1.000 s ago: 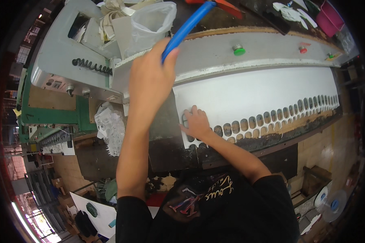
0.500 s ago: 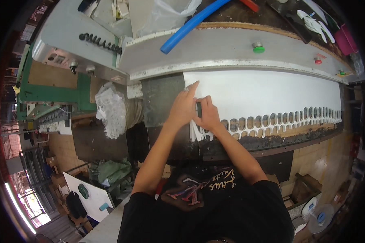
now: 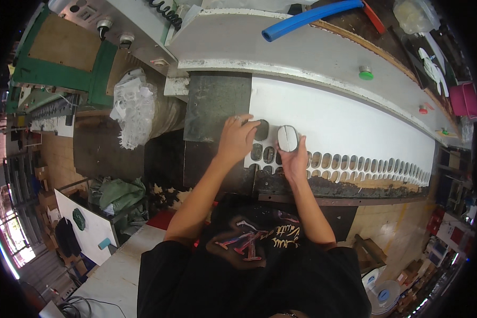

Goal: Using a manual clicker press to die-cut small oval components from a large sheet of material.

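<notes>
A white sheet [image 3: 344, 119] lies on the dark bed of a press, with rows of oval holes cut along its near side. In my right hand [image 3: 296, 161] is an oval cutting die [image 3: 288, 139], raised over the sheet, fingers wrapped round its lower part. It has a dark rim and a white face split by a dark line. My left hand [image 3: 237, 139] lies at the sheet's left edge, its fingers stretched toward a larger oval hole [image 3: 261, 130]. Nothing shows in it, though part of its palm side is hidden.
A grey press beam [image 3: 312, 47] with a green button [image 3: 365, 73] crosses behind the sheet. A blue tube [image 3: 312, 20] lies on top. At the left stands a bag of white scraps [image 3: 135, 106]. A dark plate [image 3: 217, 106] borders the sheet.
My hands, close together before, have come apart. The right has lifted the oval cutting die off the sheet, and an oval hole now shows by my left fingers. The whole view has shifted.
</notes>
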The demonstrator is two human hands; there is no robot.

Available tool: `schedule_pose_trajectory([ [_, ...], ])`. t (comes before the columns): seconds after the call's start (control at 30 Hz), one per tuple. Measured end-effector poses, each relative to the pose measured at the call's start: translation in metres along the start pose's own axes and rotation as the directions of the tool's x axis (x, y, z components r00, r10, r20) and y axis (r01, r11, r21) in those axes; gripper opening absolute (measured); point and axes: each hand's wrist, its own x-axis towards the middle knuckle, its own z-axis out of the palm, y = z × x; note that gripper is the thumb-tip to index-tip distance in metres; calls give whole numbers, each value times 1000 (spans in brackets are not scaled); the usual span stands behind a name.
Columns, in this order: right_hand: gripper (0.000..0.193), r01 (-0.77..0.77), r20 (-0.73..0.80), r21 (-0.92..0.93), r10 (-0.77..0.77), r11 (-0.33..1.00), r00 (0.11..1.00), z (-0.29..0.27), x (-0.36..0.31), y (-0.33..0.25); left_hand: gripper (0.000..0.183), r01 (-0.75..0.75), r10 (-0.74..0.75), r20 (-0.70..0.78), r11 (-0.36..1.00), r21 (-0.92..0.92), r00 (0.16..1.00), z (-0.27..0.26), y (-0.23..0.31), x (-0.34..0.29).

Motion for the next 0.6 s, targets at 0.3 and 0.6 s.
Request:
schedule_pose_trajectory([
  [0.3, 33, -29, 224, -254, 88, 967, 971, -5, -52, 14, 46, 213, -338, -27, 651, -729, 941, 42, 84, -50],
  [0.6, 44, 180, 395, -229, -77, 957, 915, 5, -70, 15, 39, 45, -287, -108, 478, -877, 952, 17, 71, -55],
])
